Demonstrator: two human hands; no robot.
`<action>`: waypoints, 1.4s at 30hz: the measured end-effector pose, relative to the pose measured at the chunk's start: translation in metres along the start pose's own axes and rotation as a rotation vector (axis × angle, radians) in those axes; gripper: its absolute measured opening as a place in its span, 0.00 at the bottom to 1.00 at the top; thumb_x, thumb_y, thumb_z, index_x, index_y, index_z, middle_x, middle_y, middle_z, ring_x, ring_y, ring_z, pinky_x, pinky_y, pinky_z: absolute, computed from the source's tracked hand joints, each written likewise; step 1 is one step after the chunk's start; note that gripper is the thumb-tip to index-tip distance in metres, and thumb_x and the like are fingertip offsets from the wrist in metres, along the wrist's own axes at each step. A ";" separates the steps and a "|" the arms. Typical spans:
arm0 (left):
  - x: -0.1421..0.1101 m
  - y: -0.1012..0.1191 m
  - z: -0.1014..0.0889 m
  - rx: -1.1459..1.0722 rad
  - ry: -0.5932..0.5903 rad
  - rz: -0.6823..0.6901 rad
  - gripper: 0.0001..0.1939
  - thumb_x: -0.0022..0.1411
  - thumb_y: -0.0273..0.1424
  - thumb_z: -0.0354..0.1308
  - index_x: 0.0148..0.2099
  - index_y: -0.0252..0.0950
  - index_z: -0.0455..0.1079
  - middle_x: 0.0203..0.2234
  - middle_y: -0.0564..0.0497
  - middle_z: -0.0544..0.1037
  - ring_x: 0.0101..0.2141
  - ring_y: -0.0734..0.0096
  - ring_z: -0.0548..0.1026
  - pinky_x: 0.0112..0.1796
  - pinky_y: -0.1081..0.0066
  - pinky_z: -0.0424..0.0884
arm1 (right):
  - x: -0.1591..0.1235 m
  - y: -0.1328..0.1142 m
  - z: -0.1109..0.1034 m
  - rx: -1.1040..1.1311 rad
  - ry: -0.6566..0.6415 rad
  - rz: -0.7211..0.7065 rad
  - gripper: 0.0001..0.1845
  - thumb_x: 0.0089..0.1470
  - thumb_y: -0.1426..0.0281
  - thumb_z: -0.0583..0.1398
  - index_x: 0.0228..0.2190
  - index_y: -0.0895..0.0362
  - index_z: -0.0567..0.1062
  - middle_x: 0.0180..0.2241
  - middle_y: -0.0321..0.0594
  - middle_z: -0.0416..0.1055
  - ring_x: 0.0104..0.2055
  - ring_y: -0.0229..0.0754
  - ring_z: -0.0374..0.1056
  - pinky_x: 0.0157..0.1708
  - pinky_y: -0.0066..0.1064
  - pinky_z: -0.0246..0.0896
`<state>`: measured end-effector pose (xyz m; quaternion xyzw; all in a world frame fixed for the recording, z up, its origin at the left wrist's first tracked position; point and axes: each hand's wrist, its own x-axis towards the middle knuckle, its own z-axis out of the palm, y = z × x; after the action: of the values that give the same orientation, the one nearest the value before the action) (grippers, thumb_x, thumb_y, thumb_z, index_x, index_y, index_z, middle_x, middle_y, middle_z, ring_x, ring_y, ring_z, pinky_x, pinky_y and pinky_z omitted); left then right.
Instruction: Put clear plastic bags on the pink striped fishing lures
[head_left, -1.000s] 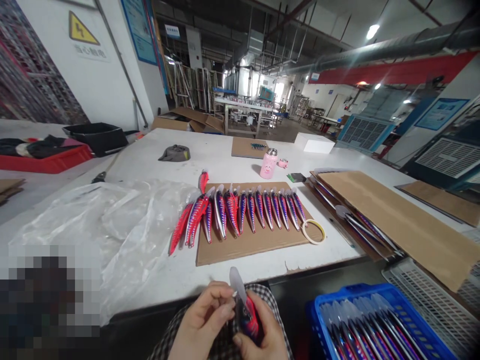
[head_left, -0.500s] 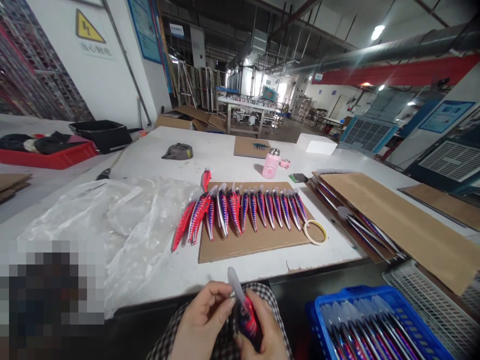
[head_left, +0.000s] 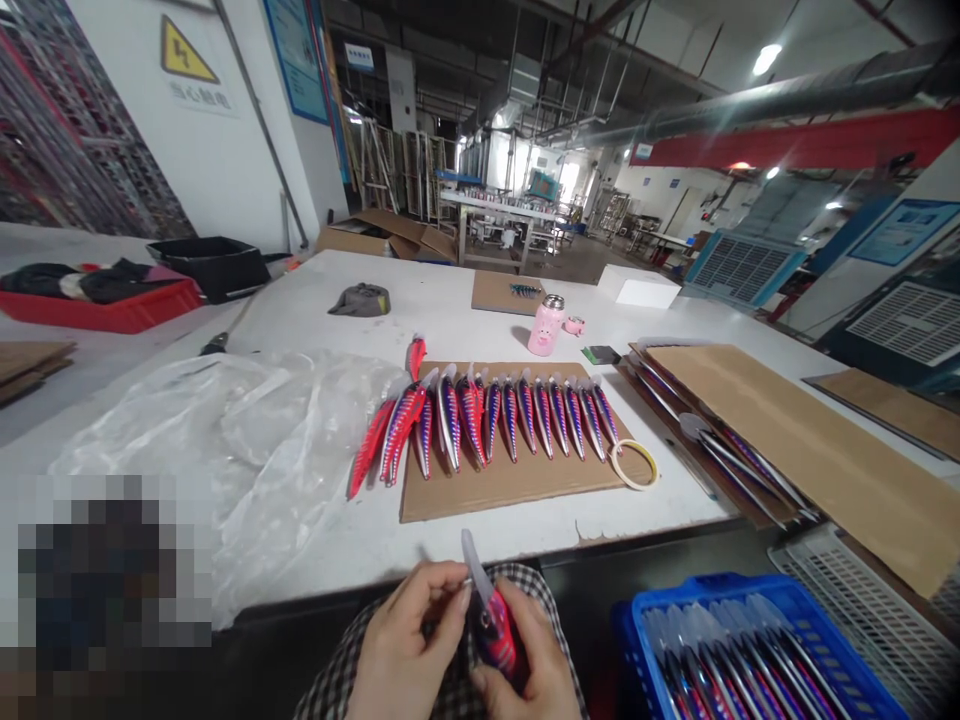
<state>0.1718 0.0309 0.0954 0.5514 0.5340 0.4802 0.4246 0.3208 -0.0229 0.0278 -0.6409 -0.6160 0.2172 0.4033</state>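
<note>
Since the earlier frame, mainly our view had shifted: the table (head_left: 442, 345) and its things sat slightly farther right in the frame, while our hands kept nearly the same pose at bottom centre. Our right hand (head_left: 534, 655) was closed around the body of a fishing lure (head_left: 495, 640), its clear lip (head_left: 477, 568) pointing up and slightly left; we judged that this hold steadied the body and left the lip reachable. Our left hand (head_left: 409, 635) had thumb and forefinger drawn narrowly together beside the lip's base; we could not tell whether they pinched anything.

At centre, a row of lures (head_left: 510, 420) lay on a cardboard sheet (head_left: 495, 495), lips toward the top of the frame, probably so each could be picked up the same way. A few overlapped at the row's left end. A tape roll (head_left: 637, 487) rested at the sheet's right corner. At lower right, a blue basket (head_left: 712, 583) held more lures side by side, presumably to limit rubbing.
</note>
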 end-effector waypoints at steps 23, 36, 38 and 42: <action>0.003 -0.002 -0.011 0.031 -0.129 -0.091 0.09 0.56 0.39 0.61 0.36 0.41 0.77 0.31 0.52 0.83 0.34 0.64 0.80 0.38 0.73 0.74 | 0.002 -0.004 -0.009 0.083 -0.066 0.025 0.38 0.36 0.77 0.67 0.54 0.54 0.73 0.53 0.41 0.75 0.56 0.52 0.70 0.59 0.39 0.61; 0.007 0.010 -0.017 -0.144 -0.185 -0.226 0.06 0.51 0.34 0.63 0.32 0.38 0.76 0.26 0.53 0.81 0.30 0.66 0.78 0.35 0.74 0.72 | 0.010 -0.007 -0.021 0.181 -0.122 -0.014 0.41 0.33 0.82 0.66 0.52 0.51 0.75 0.50 0.40 0.77 0.52 0.52 0.72 0.55 0.39 0.65; 0.007 0.010 -0.018 -0.161 -0.186 -0.227 0.05 0.51 0.33 0.64 0.31 0.38 0.76 0.25 0.54 0.81 0.29 0.67 0.78 0.34 0.74 0.72 | 0.012 -0.008 -0.023 0.191 -0.164 -0.033 0.42 0.32 0.83 0.66 0.53 0.50 0.74 0.50 0.40 0.76 0.52 0.52 0.72 0.55 0.39 0.66; 0.008 0.005 -0.017 -0.159 -0.204 -0.243 0.06 0.51 0.33 0.64 0.30 0.37 0.74 0.23 0.54 0.79 0.28 0.68 0.75 0.32 0.74 0.70 | 0.013 -0.012 -0.024 0.189 -0.187 -0.020 0.42 0.31 0.83 0.66 0.52 0.51 0.75 0.50 0.41 0.77 0.53 0.53 0.71 0.55 0.40 0.65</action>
<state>0.1556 0.0379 0.1038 0.4931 0.5112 0.4076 0.5739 0.3340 -0.0174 0.0535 -0.5710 -0.6340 0.3290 0.4047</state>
